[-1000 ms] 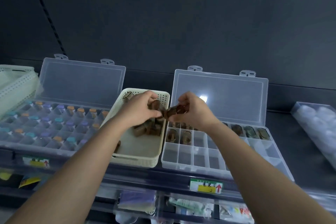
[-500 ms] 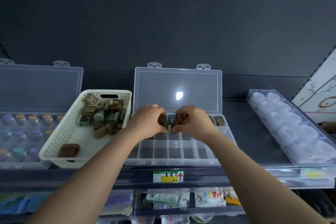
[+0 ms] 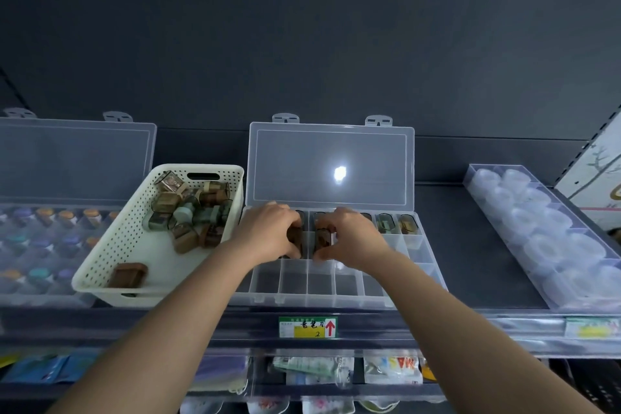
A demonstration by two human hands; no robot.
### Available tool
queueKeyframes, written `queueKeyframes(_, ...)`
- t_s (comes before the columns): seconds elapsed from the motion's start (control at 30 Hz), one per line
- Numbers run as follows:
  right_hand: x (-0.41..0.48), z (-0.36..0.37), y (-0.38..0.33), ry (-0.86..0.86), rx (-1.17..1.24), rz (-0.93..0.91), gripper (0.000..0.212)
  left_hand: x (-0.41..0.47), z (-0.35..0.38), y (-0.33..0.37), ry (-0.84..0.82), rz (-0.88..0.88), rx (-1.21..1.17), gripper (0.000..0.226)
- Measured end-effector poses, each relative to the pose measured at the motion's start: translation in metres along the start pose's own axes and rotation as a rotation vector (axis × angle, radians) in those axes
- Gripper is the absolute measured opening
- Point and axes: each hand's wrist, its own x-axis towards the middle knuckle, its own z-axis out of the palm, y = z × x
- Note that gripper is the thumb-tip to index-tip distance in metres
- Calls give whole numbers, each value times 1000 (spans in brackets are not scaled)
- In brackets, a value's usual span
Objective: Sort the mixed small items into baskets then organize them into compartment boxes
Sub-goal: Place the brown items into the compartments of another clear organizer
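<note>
- Dark shelf (image 3: 477, 245): a bare strip lies between the middle box and the clear tray (image 3: 551, 232) at right. A price label (image 3: 307, 327) sits on the front lip.
- Compartment box (image 3: 336, 301): centre of the shelf, lid upright against the back panel. The front row of cells is free up to the near wall. Its left edge is just beside the basket.
- Basket (image 3: 141, 239): white, perforated, set at an angle. Small items (image 3: 191, 212) are heaped at the far end, and a lone brown piece (image 3: 129, 274) lies near the front rim.
- Left hand (image 3: 268, 235) and right hand (image 3: 356, 239): close together over the box's middle row.
- Left brown item (image 3: 296, 240): left fingers curled round it.
- Right brown item (image 3: 323, 240): right fingers curled round it. Cannot tell whether either item is seated in a cell.
</note>
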Motion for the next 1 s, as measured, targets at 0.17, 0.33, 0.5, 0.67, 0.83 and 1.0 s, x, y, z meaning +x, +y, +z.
queueKeyframes(0.17,2,6,5,-75,-31,13,47,2,3,-5,-44,28,22,56)
queueKeyframes(0.33,3,8,6,-70,-37,20,44,0,4,-7,-79,14,2,61)
queueKeyframes(0.5,4,8,1,-27,-54,-20,45,-11,0,-5,11,-8,-65,52)
queueKeyframes(0.67,6,5,-33,74,-13,-141,30,-44,-17,-21,191,-131,-96,43)
queueKeyframes(0.83,13,8,-94,71,55,-351,28,-92,-35,-69,193,-319,-22,26)
queueKeyframes(1.0,28,24,-149,-82,-16,-480,28,-119,-37,-118,-157,-500,131,30)
